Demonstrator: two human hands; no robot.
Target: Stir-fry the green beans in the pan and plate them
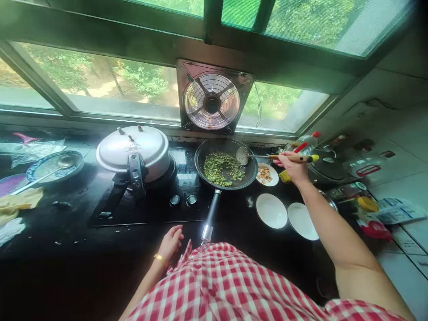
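Observation:
My right hand [294, 166] is closed around the wooden handle of a metal spatula [260, 156]. The spatula's head rests inside the right side of a dark frying pan [249, 178], beside chopped green food [219, 168] spread over the pan's bottom. Toward me points the pan's long handle [211, 211]. My left hand [171, 243] is low, near the counter's front edge and left of that handle, not touching it. Its fingers are loosely bent and hold nothing. Just right of the pan, a small white plate [275, 180] bears light brown pieces.
A large pressure cooker [147, 151] stands on the left burner. Two white plates [271, 210] [302, 220] lie at the right. A patterned bowl [75, 168] with a ladle sits far left. Bottles [310, 141] and jars line the right wall; a fan [212, 102] is behind the pan.

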